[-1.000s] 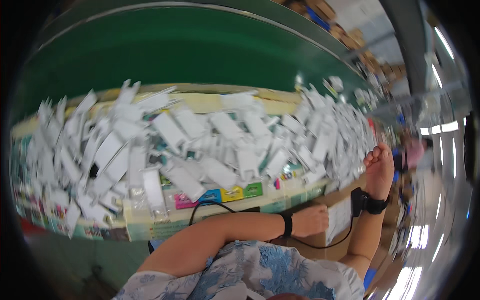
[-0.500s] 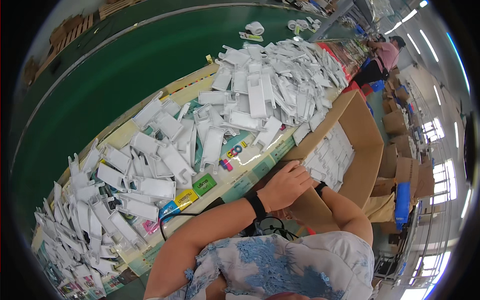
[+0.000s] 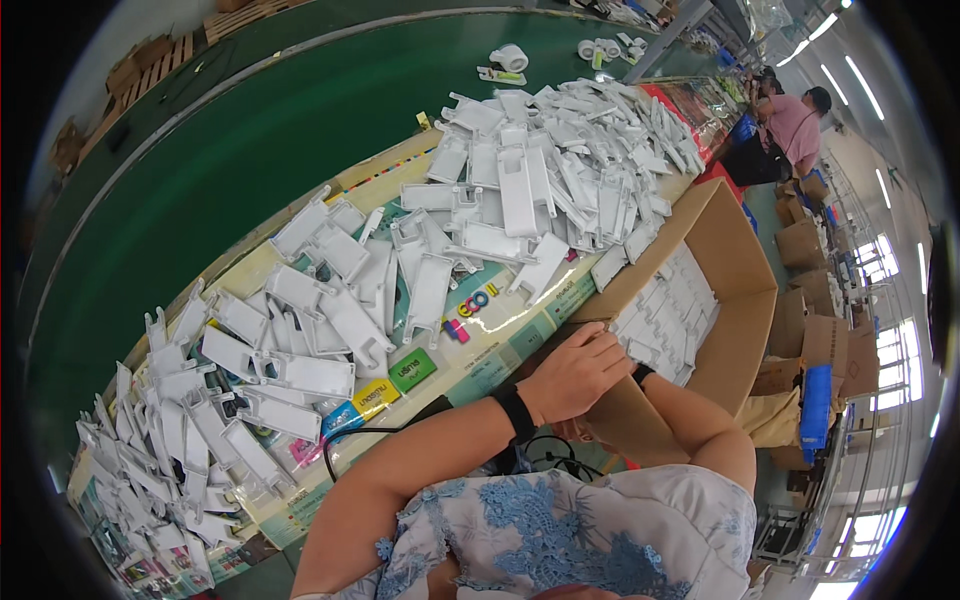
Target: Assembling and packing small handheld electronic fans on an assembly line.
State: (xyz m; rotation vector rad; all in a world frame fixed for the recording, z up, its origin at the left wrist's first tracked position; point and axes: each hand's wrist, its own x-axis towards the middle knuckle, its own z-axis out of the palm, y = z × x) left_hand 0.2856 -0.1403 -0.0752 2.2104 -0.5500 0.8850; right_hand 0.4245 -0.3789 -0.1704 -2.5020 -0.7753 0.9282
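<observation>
An open cardboard box (image 3: 748, 325) stands against my front on the right, beside the table. Rows of flat white plastic parts (image 3: 668, 318) lie inside it. My left hand (image 3: 580, 378), with a black band at the wrist, is closed over the near-left corner of the box, fingers curled at its rim. My right forearm (image 3: 702, 425) crosses the near side of the box toward the left hand. A dark band shows at its wrist; the right hand itself is almost wholly hidden behind the left hand and the cardboard, so its fingers cannot be read.
Loose white plastic parts (image 3: 515, 190) lie heaped along the table (image 3: 480, 365), which has a printed cover. A green surface (image 3: 250, 150) runs behind. White rolls (image 3: 510, 57) lie at the far side. Cartons (image 3: 800, 245) and a blue bin (image 3: 815, 405) line the right; a person in pink (image 3: 797, 125) is far off.
The whole view has shifted slightly. My hands keep the same place at the box corner. The far person has leaned or turned a little.
</observation>
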